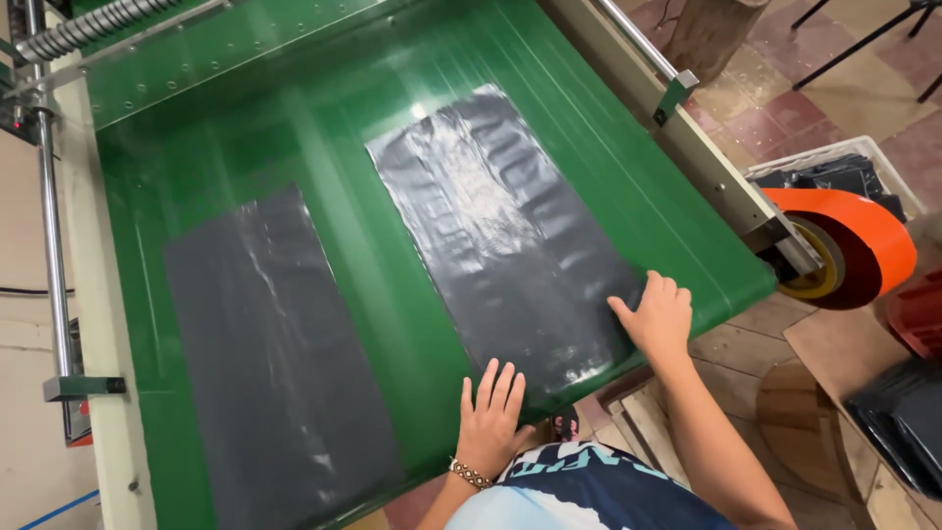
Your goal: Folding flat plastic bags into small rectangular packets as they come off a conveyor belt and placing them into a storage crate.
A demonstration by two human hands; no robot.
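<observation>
Two flat black plastic bags lie side by side on a green conveyor belt. My left hand rests palm down, fingers spread, on the near end of the right bag. My right hand lies flat on that same bag's near right corner, close to the belt's edge. The left bag lies untouched further left. Neither hand grips anything; both press flat on the plastic.
A metal side rail runs along the belt's right edge. An orange roller wheel sits beyond it, next to a white crate of black bags. More black bags lie at the lower right. A steel rod lines the left side.
</observation>
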